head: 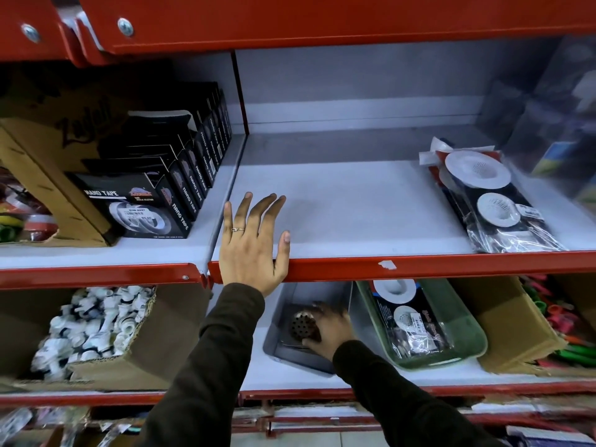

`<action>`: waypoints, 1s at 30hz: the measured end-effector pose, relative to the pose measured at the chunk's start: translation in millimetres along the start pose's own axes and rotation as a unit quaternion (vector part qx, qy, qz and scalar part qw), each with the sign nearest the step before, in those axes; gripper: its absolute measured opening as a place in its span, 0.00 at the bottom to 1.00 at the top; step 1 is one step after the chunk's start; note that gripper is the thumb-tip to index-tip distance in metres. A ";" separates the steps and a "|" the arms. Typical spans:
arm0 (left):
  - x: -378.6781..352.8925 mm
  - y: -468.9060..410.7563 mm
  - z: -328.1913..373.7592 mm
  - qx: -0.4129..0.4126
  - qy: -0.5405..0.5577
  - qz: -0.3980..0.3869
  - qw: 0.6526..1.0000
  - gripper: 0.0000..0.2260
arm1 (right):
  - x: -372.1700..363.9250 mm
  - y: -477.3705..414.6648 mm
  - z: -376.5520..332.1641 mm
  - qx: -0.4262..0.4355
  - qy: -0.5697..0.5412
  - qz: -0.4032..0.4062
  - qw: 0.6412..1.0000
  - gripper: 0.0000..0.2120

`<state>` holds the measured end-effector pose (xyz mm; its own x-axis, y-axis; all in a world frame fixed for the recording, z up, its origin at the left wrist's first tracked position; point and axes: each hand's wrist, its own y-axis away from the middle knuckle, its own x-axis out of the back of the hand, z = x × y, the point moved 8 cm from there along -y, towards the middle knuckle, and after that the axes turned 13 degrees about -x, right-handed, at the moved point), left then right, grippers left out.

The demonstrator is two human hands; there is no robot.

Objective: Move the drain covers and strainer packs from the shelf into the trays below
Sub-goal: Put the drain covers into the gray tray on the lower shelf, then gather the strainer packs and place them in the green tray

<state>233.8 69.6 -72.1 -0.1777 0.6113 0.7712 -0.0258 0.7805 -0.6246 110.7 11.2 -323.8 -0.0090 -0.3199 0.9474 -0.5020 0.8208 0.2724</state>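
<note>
Right hand is probably pinching a drain cover inside the grey tray; left hand is lying spread on the shelf above, where strainer packs are waiting.

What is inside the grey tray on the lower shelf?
The grey tray holds a perforated metal drain cover, with the right hand on it. The hand hides the cover's right part and whatever lies beneath.

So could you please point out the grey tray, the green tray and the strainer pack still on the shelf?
grey tray (274, 341): head view, left wall.
green tray (469, 317): head view, right wall.
strainer pack (477, 171): head view, upper white strainer.
</note>
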 end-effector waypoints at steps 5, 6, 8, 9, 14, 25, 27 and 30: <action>1.5 4.5 3.8 0.065 0.056 0.017 0.996 0.23 | 79.0 60.4 33.8 0.010 -0.212 0.161 0.964 0.16; 1.3 6.2 4.7 0.099 0.082 0.028 0.991 0.23 | 98.4 74.2 42.4 0.018 -0.245 0.202 0.948 0.15; 3.3 6.3 16.0 0.156 0.122 0.052 0.979 0.22 | 144.3 105.3 62.6 0.038 -0.299 0.292 0.908 0.16; 4.4 3.6 26.6 0.180 0.143 0.066 0.971 0.21 | 169.6 120.3 75.8 0.048 -0.327 0.333 0.883 0.15; -1.0 -43.6 132.6 0.178 0.298 0.052 0.936 0.17 | 283.0 141.1 180.2 -0.042 -0.289 0.480 0.827 0.15; -28.7 -112.1 274.1 0.223 0.294 -0.182 0.911 0.18 | 306.9 92.0 319.1 -0.276 -0.200 0.210 0.916 0.16; -22.1 -110.6 267.2 0.260 0.390 -0.139 0.872 0.16 | 315.6 97.2 318.8 -0.204 -0.373 0.226 0.876 0.11; -7.5 -97.9 273.4 0.319 0.505 -0.065 0.799 0.15 | 311.4 98.4 329.7 -0.134 -0.496 0.180 0.839 0.10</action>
<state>-31.3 -47.2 -50.4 0.7440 0.5755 0.3394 -0.5329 0.8176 -0.2180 -226.6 -163.6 -57.4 -0.9005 -0.1559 0.4059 -0.1016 0.9831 0.1522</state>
